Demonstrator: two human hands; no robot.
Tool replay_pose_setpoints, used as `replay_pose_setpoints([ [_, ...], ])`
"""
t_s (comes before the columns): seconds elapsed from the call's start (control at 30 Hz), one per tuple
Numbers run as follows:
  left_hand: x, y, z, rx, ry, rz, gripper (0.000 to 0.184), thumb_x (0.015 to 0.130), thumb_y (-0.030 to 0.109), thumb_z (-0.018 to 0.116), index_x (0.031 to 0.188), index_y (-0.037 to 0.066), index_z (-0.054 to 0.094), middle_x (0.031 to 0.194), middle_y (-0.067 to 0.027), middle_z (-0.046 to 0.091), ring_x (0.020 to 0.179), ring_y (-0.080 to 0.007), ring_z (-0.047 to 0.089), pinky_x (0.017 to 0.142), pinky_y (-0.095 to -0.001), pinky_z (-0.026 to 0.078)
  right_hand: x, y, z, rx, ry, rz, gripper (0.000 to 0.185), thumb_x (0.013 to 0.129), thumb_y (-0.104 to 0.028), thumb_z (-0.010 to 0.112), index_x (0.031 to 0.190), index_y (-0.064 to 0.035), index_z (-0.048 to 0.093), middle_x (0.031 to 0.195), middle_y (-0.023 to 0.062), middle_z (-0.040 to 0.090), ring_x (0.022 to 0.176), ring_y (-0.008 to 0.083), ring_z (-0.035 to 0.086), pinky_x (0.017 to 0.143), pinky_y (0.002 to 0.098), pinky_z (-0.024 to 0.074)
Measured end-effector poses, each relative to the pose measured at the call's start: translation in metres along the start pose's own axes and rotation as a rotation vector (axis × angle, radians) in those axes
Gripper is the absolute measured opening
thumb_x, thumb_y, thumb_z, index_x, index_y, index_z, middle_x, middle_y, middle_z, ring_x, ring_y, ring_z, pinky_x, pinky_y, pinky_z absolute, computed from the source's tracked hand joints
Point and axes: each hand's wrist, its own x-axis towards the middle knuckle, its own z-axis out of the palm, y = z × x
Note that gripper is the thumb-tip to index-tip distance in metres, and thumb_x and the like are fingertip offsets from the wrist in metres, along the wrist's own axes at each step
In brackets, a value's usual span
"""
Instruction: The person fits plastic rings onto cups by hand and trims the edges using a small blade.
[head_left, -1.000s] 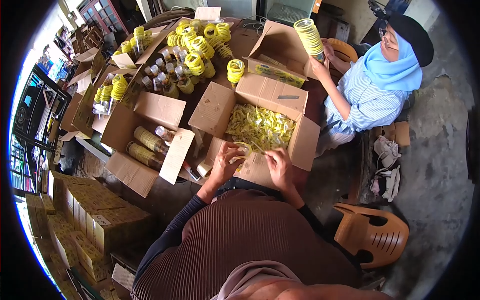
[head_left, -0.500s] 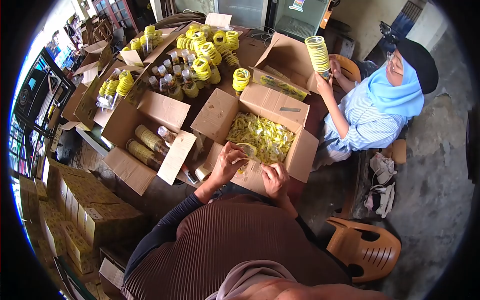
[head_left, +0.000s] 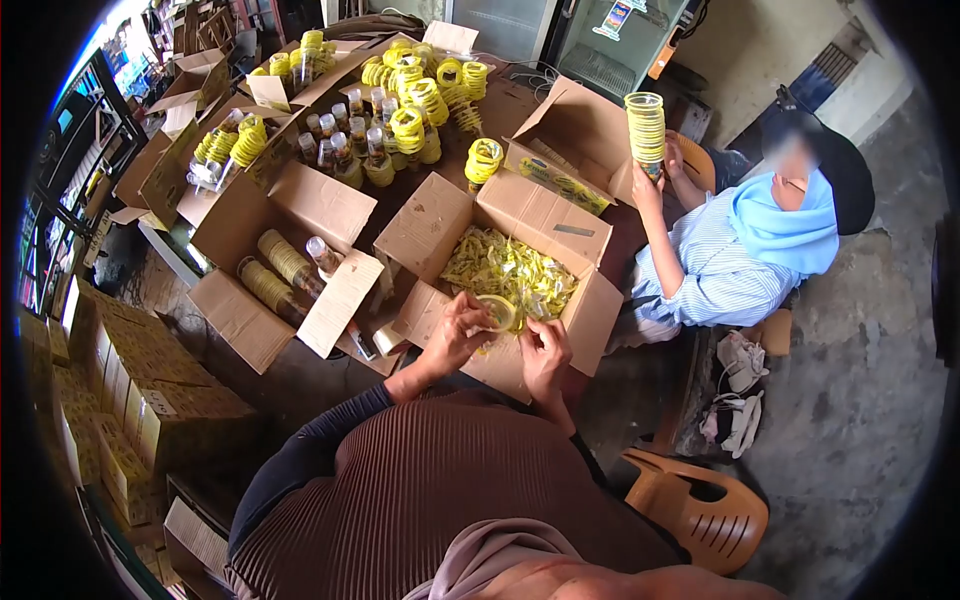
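Note:
My left hand [head_left: 455, 338] is closed on a yellow ring [head_left: 497, 312] with a pale, see-through middle, held over the near flap of an open cardboard box [head_left: 425, 230]. Close beside it, my right hand [head_left: 545, 355] is pinched shut. A bit of yellow shows at its fingertips, too small to name, and I cannot tell whether it joins the ring. Many small yellow-and-clear plastic pieces [head_left: 515, 272] fill the box just beyond both hands.
Left stands an open carton [head_left: 240, 315] with stacks of rings [head_left: 265, 285]. Bottles [head_left: 340, 145] and yellow ring stacks [head_left: 425, 100] crowd the table's far side. At right, a co-worker [head_left: 720, 240] holds up a tall ring stack [head_left: 646, 130]. A brown chair [head_left: 700, 510] is behind right.
The ring in my left hand has tilted and now shows its round opening more fully. Both hands stay close together. The whole view has shifted slightly; the co-worker still holds up the stack.

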Motion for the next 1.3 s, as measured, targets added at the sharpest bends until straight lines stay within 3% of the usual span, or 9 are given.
replay_pose_setpoints([
  [0.27, 0.000, -0.007, -0.006, -0.028, 0.005, -0.045, 0.014, 0.074, 0.002, 0.075, 0.085, 0.002, 0.067, 0.098, -0.0100, 0.054, 0.106, -0.0274, 0.059, 0.088, -0.0363, 0.048, -0.008, -0.011, -0.005, -0.140, -0.070, -0.185, 0.018, 0.072, 0.002, 0.071, 0.087, -0.0064, 0.065, 0.074, 0.0070, 0.052, 0.063, 0.0253, 0.055, 0.056, 0.0363, 0.0445],
  [0.53, 0.002, -0.005, -0.007, -0.010, -0.081, -0.019, 0.012, 0.075, 0.000, 0.074, 0.085, 0.002, 0.067, 0.102, -0.0103, 0.051, 0.113, -0.0283, 0.056, 0.093, -0.0382, 0.047, -0.001, 0.004, 0.002, -0.051, -0.039, -0.027, 0.018, 0.073, 0.007, 0.067, 0.090, -0.0008, 0.066, 0.077, 0.0102, 0.055, 0.061, 0.0246, 0.060, 0.055, 0.0333, 0.0458],
  [0.6, 0.003, -0.011, -0.009, -0.112, 0.005, -0.022, 0.013, 0.076, -0.001, 0.074, 0.087, 0.002, 0.067, 0.103, -0.0095, 0.051, 0.114, -0.0279, 0.056, 0.092, -0.0375, 0.047, -0.003, -0.004, -0.003, -0.005, -0.033, 0.026, 0.017, 0.073, 0.001, 0.071, 0.088, -0.0056, 0.066, 0.074, 0.0081, 0.054, 0.064, 0.0258, 0.057, 0.055, 0.0365, 0.0448],
  [0.73, 0.004, -0.006, -0.011, -0.169, -0.026, -0.116, 0.013, 0.076, -0.001, 0.074, 0.086, 0.002, 0.067, 0.105, -0.0081, 0.052, 0.114, -0.0247, 0.054, 0.094, -0.0356, 0.046, -0.002, -0.013, -0.008, -0.114, -0.063, -0.155, 0.016, 0.072, 0.001, 0.071, 0.085, -0.0063, 0.064, 0.073, 0.0068, 0.052, 0.066, 0.0255, 0.057, 0.057, 0.0369, 0.0451],
  [0.87, 0.001, -0.005, -0.002, -0.267, -0.129, -0.075, 0.012, 0.077, 0.000, 0.075, 0.085, 0.003, 0.066, 0.109, -0.0078, 0.052, 0.115, -0.0232, 0.053, 0.097, -0.0354, 0.044, -0.001, 0.005, -0.002, -0.186, -0.115, -0.079, 0.012, 0.076, -0.001, 0.069, 0.086, -0.0035, 0.064, 0.075, 0.0097, 0.055, 0.068, 0.0274, 0.060, 0.058, 0.0367, 0.0471],
  [0.93, 0.003, -0.003, -0.002, -0.306, -0.158, -0.038, 0.011, 0.080, 0.002, 0.072, 0.088, 0.002, 0.066, 0.116, -0.0101, 0.051, 0.117, -0.0238, 0.050, 0.097, -0.0379, 0.045, -0.003, 0.018, 0.004, -0.016, -0.142, 0.182, 0.008, 0.078, 0.001, 0.067, 0.085, -0.0004, 0.064, 0.079, 0.0129, 0.059, 0.067, 0.0262, 0.064, 0.060, 0.0351, 0.0495],
  [1.13, 0.005, -0.015, -0.016, -0.472, -0.113, -0.163, 0.009, 0.082, 0.000, 0.070, 0.088, 0.005, 0.065, 0.131, -0.0103, 0.044, 0.130, -0.0264, 0.042, 0.108, -0.0392, 0.036, -0.040, 0.073, 0.017, -0.114, -0.368, 0.168, 0.017, 0.080, -0.008, 0.068, 0.097, -0.0043, 0.067, 0.082, 0.0109, 0.066, 0.075, 0.0280, 0.066, 0.065, 0.0383, 0.0511],
  [1.23, 0.003, -0.019, -0.017, -0.502, -0.085, -0.125, 0.011, 0.081, -0.001, 0.071, 0.089, 0.005, 0.066, 0.135, -0.0117, 0.041, 0.131, -0.0269, 0.041, 0.107, -0.0401, 0.037, -0.043, 0.073, 0.016, -0.103, -0.493, 0.285, 0.020, 0.079, -0.009, 0.069, 0.099, -0.0050, 0.066, 0.084, 0.0122, 0.064, 0.077, 0.0301, 0.064, 0.066, 0.0388, 0.0502],
  [1.3, 0.003, -0.019, -0.018, -0.484, -0.046, -0.081, 0.013, 0.079, 0.000, 0.072, 0.090, 0.005, 0.068, 0.136, -0.0128, 0.043, 0.130, -0.0264, 0.043, 0.105, -0.0406, 0.038, -0.033, 0.062, 0.010, -0.284, -0.290, -0.080, 0.021, 0.080, -0.008, 0.070, 0.100, -0.0043, 0.066, 0.087, 0.0133, 0.062, 0.075, 0.0288, 0.062, 0.066, 0.0364, 0.0501],
])
